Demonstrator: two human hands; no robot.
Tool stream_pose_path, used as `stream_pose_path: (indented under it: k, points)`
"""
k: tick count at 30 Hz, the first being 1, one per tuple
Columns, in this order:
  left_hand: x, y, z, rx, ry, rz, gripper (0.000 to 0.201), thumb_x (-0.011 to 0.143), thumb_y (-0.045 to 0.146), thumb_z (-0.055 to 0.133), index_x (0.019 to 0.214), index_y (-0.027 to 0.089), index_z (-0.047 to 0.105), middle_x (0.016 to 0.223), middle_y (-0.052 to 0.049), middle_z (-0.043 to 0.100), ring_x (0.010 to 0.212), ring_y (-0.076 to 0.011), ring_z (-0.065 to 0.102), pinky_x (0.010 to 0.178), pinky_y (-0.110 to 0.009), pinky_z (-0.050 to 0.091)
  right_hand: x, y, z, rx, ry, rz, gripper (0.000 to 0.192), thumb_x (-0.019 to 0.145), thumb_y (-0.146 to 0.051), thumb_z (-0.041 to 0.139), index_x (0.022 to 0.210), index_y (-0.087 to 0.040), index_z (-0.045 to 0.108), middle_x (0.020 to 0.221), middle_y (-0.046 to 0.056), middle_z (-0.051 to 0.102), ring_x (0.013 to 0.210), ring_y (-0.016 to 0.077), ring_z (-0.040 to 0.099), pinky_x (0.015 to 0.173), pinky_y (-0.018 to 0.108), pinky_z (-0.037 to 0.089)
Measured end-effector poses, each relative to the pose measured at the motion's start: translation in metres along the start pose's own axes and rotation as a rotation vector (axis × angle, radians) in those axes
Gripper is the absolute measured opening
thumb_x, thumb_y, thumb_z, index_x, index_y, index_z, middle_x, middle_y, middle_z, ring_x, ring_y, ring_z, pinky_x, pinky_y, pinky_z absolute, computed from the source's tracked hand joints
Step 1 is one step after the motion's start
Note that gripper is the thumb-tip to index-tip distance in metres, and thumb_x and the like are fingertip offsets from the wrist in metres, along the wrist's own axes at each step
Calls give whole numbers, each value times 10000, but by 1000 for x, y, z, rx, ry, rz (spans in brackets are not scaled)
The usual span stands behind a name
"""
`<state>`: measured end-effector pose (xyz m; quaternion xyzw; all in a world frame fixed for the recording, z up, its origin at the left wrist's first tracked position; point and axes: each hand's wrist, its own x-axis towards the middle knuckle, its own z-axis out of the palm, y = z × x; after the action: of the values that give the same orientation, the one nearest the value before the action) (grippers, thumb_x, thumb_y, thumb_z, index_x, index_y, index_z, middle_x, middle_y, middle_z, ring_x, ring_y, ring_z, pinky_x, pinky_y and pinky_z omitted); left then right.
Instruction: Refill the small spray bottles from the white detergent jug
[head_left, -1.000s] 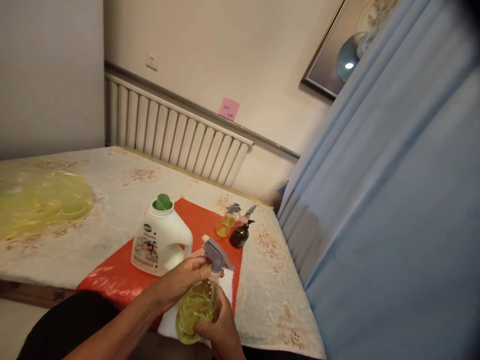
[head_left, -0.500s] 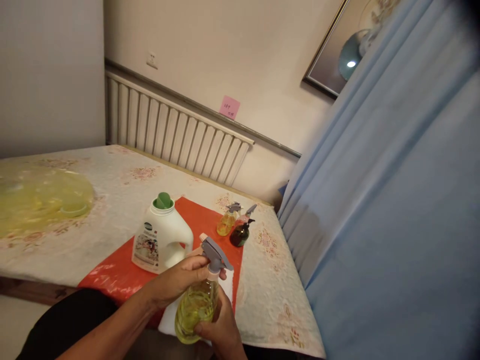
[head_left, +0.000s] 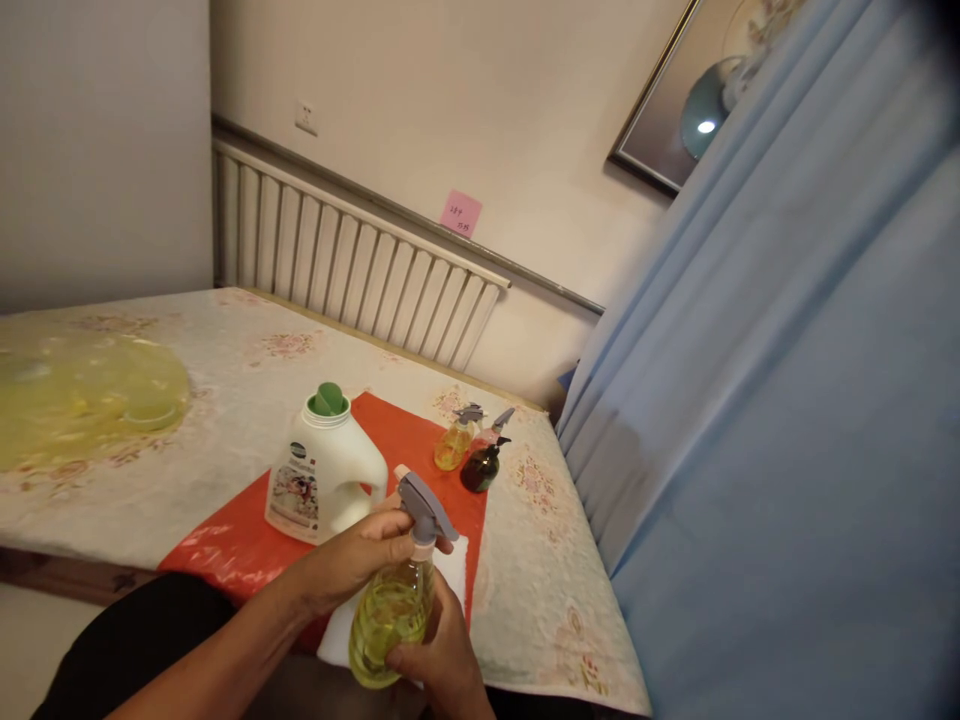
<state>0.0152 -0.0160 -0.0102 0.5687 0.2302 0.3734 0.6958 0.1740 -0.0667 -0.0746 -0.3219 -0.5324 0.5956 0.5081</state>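
A clear spray bottle [head_left: 390,615] with yellow-green liquid is held upright, slightly tilted, above the near edge of the bed. My left hand [head_left: 367,550] is closed around its neck, just under the grey trigger head [head_left: 424,505]. Lower down, my right hand [head_left: 446,645] grips the bottle's body, the thumb across its front. Just beyond my left hand stands a white jug [head_left: 326,470] with a handle, a picture label and a green piece in its mouth. Beneath the bottle lies a white cloth [head_left: 341,635], partly hidden by my hands.
A red sheet [head_left: 225,545] lies under the jug. Near its far corner stand an amber spray bottle [head_left: 452,447], a dark pump bottle [head_left: 480,468] and another grey-headed sprayer [head_left: 501,422]. A yellow transparent bag [head_left: 90,390] is at left; a blue curtain [head_left: 787,400] hangs at right.
The trigger head has shifted slightly to the left, while both hands keep their hold on the spray bottle. The view has moved very slightly; the other objects stand as before.
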Motion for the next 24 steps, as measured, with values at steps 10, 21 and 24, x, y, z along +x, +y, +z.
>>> stream_pose_path:
  k: [10,21,24]
  points:
    - [0,-1,3,14,41,-1,488,716,450,732,1131,206,644,1179,-81,616,1076,-260,546,910,-348,423,1,0,-2,-42,-18,-1,771,491,-322,844,1191,-161,564,1056,72,665,935,252,613,819,348,493]
    - [2,-7,3,-61,89,13,468,642,411,797,1033,192,663,1056,-67,671,1019,-251,576,874,-338,442,0,3,-3,-54,14,19,766,462,-325,863,1158,-180,577,1039,72,678,953,277,624,824,384,512]
    - [-1,-3,2,0,76,-6,410,736,416,724,1083,203,671,1216,-83,615,1118,-268,539,934,-351,424,0,1,-2,-46,4,9,767,479,-343,857,1170,-170,572,1062,77,671,968,276,617,853,387,497]
